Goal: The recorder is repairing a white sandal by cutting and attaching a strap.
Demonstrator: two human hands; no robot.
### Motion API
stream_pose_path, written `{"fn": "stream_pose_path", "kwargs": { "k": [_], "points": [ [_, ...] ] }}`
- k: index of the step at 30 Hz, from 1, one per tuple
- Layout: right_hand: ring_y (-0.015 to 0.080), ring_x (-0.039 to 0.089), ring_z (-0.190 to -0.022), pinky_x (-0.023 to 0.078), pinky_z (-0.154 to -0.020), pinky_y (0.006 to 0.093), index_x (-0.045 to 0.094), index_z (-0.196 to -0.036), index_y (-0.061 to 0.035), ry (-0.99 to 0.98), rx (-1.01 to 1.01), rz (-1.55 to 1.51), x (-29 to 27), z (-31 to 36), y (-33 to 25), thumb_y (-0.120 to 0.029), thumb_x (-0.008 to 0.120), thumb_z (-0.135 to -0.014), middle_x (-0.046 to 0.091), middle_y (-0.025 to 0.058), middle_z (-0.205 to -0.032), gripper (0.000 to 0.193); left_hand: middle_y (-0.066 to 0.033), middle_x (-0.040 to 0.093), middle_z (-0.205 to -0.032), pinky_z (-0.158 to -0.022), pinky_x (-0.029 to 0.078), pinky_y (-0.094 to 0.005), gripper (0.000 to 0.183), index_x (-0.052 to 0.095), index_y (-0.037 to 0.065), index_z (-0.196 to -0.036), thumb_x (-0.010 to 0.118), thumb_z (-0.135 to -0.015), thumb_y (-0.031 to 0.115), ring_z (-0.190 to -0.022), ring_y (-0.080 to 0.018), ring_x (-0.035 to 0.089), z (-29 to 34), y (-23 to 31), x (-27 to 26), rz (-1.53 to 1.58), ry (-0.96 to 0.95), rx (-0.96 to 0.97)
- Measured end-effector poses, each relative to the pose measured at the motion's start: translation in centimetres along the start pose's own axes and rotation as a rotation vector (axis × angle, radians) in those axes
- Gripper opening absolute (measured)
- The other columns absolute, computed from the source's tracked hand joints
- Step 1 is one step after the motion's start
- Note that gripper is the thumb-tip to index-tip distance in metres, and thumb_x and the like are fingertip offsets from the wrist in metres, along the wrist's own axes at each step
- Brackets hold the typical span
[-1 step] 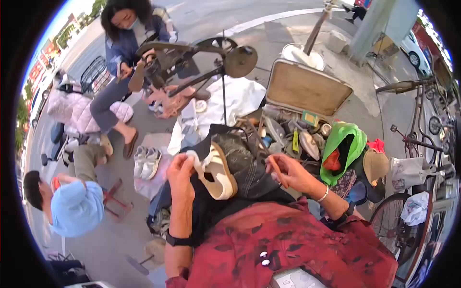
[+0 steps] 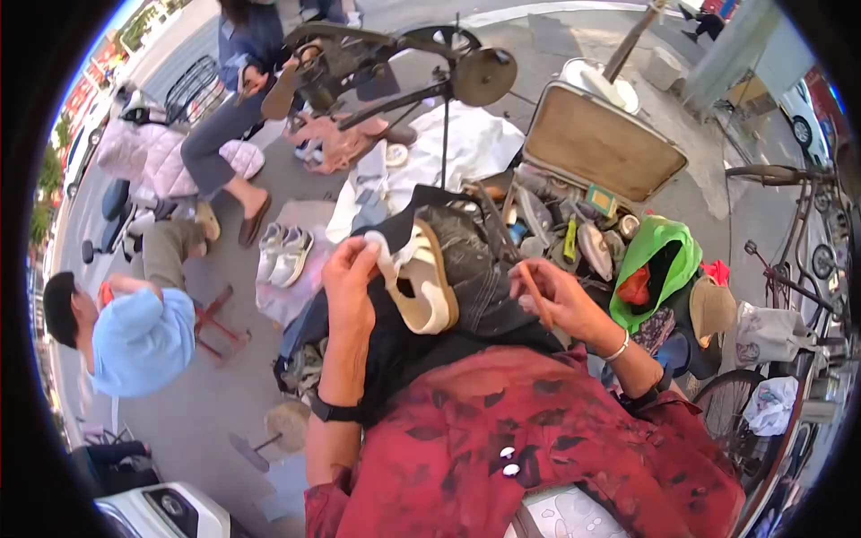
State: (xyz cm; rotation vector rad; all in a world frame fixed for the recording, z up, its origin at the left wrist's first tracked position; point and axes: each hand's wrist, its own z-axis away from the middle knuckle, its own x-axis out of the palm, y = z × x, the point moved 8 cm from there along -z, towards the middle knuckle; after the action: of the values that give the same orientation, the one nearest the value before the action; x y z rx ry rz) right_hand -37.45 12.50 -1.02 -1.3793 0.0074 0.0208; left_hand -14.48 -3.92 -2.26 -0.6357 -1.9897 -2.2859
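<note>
The left hand (image 2: 348,278) is closed on a white shoe (image 2: 421,278), fingers wrapped over the heel end, thumb side toward the wearer. The shoe lies sole-edge up, its tan sole rim curving away to the right of the fingers, its dark opening just below them. It rests on a black cloth (image 2: 475,269) spread over the lap.

The right hand (image 2: 552,300) sits right of the shoe, apart from it, fingers pinched together on a thin stick-like tool (image 2: 531,296) that points up and left toward the shoe. A bangle (image 2: 619,348) rings that wrist; a dark watch (image 2: 334,411) rings the left one. Both forearms come out of red patterned sleeves (image 2: 538,448).

Just beyond the right fingers lies a clutter of small tools and shoe parts (image 2: 574,238) in an open case, its tan lid (image 2: 601,143) propped up behind. Right of the hand, a green bag (image 2: 659,255) gapes, something red inside.

Beyond the left fingers, a pair of white sneakers (image 2: 285,253) stands on the pavement. Left of them, well apart, a person in a light blue top (image 2: 143,336) crouches.

Farther off, past the shoe, white cloth (image 2: 466,148) is heaped under a dark stitching machine (image 2: 395,63) with a round wheel. Another person in grey trousers (image 2: 220,134) sits beside it. A bicycle (image 2: 789,224) stands at far right.
</note>
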Motion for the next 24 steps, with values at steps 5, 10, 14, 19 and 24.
{"fn": "stream_pose_path", "kwargs": {
  "k": [5,10,14,19,24],
  "points": [
    [0.0119,0.051,-0.101,0.042,-0.089,0.0269,0.046,-0.125,-0.0005,-0.316,0.177,-0.063,6.8,-1.2,-0.4,-0.02,0.057,-0.092,0.053,0.0058,-0.107,0.04,-0.0013,0.066,-0.086,-0.073,0.047,-0.0242,0.011,0.064,0.004,-0.095,0.066,-0.087,0.011,-0.076,-0.0086,0.06,0.0,-0.7,-2.1,0.057,0.057,0.017],
    [0.0152,0.051,-0.096,0.041,-0.089,0.0296,0.048,-0.122,-0.0001,-0.461,0.202,0.138,9.2,-1.6,1.0,-0.043,0.063,-0.089,0.054,0.0061,-0.101,0.056,-0.0026,0.066,-0.086,-0.073,0.048,-0.0235,0.011,0.063,0.0,-0.094,0.066,-0.085,0.006,-0.076,-0.0079,0.06,0.9,-1.3,-3.3,0.146,0.118,-0.021],
    [0.0129,0.05,-0.096,0.041,-0.088,0.0278,0.052,-0.118,0.0001,-0.364,0.273,0.09,9.1,-1.2,1.6,-0.042,0.061,-0.091,0.054,0.0046,-0.099,0.051,-0.0035,0.066,-0.087,-0.074,0.047,-0.0232,0.011,0.063,0.0,-0.094,0.065,-0.086,0.006,-0.077,-0.009,0.06,1.5,-1.8,-2.6,0.212,0.14,-0.09],
    [0.01,0.05,-0.092,0.044,-0.083,0.0254,0.052,-0.119,-0.0004,-0.289,0.269,-0.054,10.2,-2.6,1.5,-0.038,0.063,-0.091,0.055,0.003,-0.1,0.048,-0.004,0.067,-0.088,-0.074,0.047,-0.0236,0.011,0.063,-0.001,-0.095,0.064,-0.086,0.006,-0.077,-0.0094,0.061,2.1,-2.2,-1.8,0.262,0.147,-0.124],
    [0.0082,0.052,-0.092,0.047,-0.079,0.0231,0.052,-0.12,-0.0007,-0.277,0.31,-0.145,10.8,-3.9,1.9,-0.035,0.065,-0.089,0.056,0.0029,-0.105,0.048,-0.0034,0.067,-0.085,-0.072,0.047,-0.026,0.012,0.063,0.002,-0.096,0.063,-0.088,0.011,-0.071,-0.01,0.06,2.3,-2.2,-1.6,0.239,0.156,-0.118]
  ]
}}
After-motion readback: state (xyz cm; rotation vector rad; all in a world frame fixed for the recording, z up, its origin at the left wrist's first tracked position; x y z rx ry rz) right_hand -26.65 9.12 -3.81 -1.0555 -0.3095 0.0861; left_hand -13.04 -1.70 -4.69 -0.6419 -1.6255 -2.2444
